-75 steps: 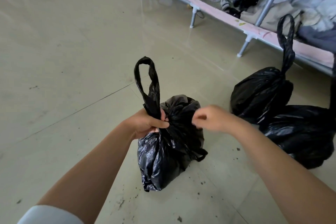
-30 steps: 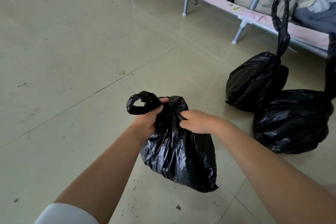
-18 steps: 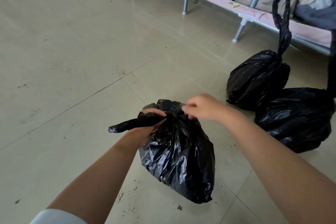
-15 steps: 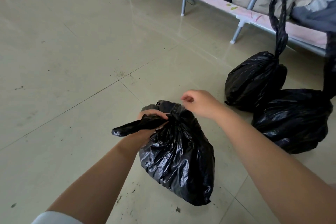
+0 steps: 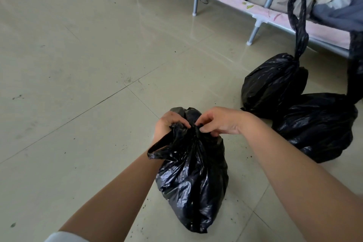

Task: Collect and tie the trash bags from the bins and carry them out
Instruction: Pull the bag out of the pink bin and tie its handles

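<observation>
A black trash bag (image 5: 193,179) stands on the tiled floor in front of me, its neck gathered at the top. My left hand (image 5: 169,124) grips the neck, and a loop of the bag's handle hangs out below that hand to the left. My right hand (image 5: 218,122) pinches the twisted plastic at the neck from the right, thumb and fingers curled on it. The two hands almost meet over the bag's top.
Two more black bags lie to the right: a tied bag (image 5: 275,84) with a tall handle loop and a lower bag (image 5: 318,125) in front of it. A metal bed frame (image 5: 255,23) with a pink cover runs along the back right. Dirt specks dot the tiles.
My right hand came down from above the bag and took hold of the neck. The handle strip in my left hand, sticking out leftward before, now droops as a loop.
</observation>
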`<state>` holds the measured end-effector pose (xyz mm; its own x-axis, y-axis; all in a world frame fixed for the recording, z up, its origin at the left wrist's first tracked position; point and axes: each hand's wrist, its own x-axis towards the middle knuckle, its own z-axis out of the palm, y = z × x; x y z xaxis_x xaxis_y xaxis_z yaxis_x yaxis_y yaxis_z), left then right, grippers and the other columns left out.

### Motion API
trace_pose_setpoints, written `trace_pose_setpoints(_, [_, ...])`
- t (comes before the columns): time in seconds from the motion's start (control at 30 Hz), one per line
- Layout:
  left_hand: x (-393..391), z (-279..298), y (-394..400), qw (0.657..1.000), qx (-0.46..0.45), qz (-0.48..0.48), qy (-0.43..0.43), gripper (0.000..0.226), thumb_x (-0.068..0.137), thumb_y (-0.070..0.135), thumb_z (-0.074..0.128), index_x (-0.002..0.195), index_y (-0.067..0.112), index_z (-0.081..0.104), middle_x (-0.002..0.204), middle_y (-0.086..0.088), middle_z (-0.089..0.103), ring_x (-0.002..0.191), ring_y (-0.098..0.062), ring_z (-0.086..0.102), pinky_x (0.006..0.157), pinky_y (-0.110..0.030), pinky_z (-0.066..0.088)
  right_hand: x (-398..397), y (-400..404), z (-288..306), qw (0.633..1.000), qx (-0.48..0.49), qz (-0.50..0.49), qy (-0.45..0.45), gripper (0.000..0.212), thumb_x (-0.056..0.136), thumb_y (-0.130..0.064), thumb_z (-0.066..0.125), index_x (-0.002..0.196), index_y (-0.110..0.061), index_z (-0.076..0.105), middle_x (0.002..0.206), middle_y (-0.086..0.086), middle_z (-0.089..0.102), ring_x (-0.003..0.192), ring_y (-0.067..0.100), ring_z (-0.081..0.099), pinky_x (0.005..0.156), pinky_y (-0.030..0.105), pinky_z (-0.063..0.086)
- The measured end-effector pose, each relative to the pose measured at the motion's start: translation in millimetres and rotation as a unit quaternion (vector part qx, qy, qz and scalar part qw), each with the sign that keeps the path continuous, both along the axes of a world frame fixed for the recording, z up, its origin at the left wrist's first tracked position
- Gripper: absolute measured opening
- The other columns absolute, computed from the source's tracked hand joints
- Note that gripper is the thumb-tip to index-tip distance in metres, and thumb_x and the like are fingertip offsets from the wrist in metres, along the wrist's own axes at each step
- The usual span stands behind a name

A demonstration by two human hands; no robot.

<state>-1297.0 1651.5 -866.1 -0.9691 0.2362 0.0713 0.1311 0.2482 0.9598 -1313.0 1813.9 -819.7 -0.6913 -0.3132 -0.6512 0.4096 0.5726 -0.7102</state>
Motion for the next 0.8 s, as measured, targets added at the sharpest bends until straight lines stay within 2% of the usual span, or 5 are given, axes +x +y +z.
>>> trace_pose_setpoints(0.17, [-5,4,1,0.972,0.064,-0.060,-0.216,0.033,0.083,-0.011,0.055,0.065,0.017,0.055,0.060,0.011,0.061,0.059,0.003,0.059,0.062,-0.007,0.046,4,-1,0,0.985,0.099,0.083,0.114,0.015,0.089,-0.005,0.051,0.092,-0.009,0.066,0.070,-0.009,0.052,0.069,0.012,0.048,0.061,0.015,0.035])
trace_pose_setpoints(0.33, [-4,16,-8,0.933,0.223,-0.103,-0.263,0.016,0.075,0.015,0.056,0.089,0.014,0.063,0.074,0.009,0.073,0.077,-0.008,0.068,0.070,-0.020,0.056,4,0,12,0.875,0.284,0.212,0.331,0.024,0.093,-0.013,0.039,0.104,0.000,0.057,0.094,0.011,0.048,0.102,0.030,0.050,0.083,0.034,0.041])
trace_pose_setpoints(0.53, [-23,51,3,0.937,0.289,0.001,-0.194,0.049,0.101,0.029,0.024,0.058,0.010,0.040,0.037,0.006,0.047,0.038,-0.007,0.049,0.055,-0.020,0.052,17,10,6,0.708,0.388,0.301,0.507,0.027,0.045,-0.011,0.083,0.060,-0.010,0.062,0.057,0.003,0.058,0.052,0.020,0.059,0.048,0.022,0.025])
trace_pose_setpoints(0.67, [-26,40,7,0.921,0.250,0.119,-0.273,0.044,0.100,0.034,0.029,0.062,0.014,0.026,0.030,0.008,0.022,0.027,-0.004,0.021,0.036,-0.018,0.022,25,15,1,0.732,0.381,0.306,0.474,0.018,0.065,-0.014,0.076,0.077,-0.009,0.063,0.077,0.003,0.062,0.074,0.022,0.061,0.058,0.026,0.031])
trace_pose_setpoints(0.8, [-26,11,-1,0.935,0.051,0.185,-0.298,0.049,0.100,0.033,0.030,0.100,-0.015,0.039,0.048,-0.003,0.027,0.031,-0.011,0.028,0.039,-0.019,0.023,38,19,-22,0.796,0.389,0.336,0.320,0.022,0.095,-0.015,0.034,0.109,-0.011,0.051,0.108,0.001,0.051,0.114,0.021,0.040,0.087,0.033,0.030])
